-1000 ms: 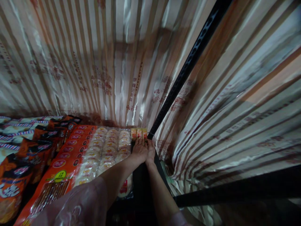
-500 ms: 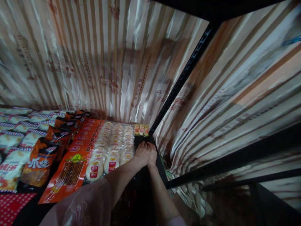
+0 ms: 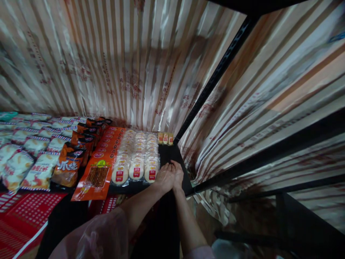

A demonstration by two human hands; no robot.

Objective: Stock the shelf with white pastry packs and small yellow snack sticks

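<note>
My left hand (image 3: 165, 178) and my right hand (image 3: 178, 175) are side by side and touching, low over the black shelf (image 3: 172, 153) near its right end. Their fingers point forward, stretched out and slightly curved. Nothing shows in either hand, though the dim light blurs the fingertips. Just left of my left hand stand rows of round white cakes in clear wrappers (image 3: 137, 169). Beyond my fingers, a few small yellow packets (image 3: 165, 138) sit at the back corner of the shelf.
Left of the cakes lies a flat orange pack of brown sticks (image 3: 97, 176). Orange bags (image 3: 66, 167) and white snack bags (image 3: 41, 171) fill the shelf farther left. A black post (image 3: 215, 77) rises at the right corner, striped sheeting (image 3: 113, 64) hangs behind, and red baskets (image 3: 35, 212) are below.
My view has shifted, showing more of the red baskets. Both hands have drawn back from the yellow packets, toward the front of the shelf, still together.
</note>
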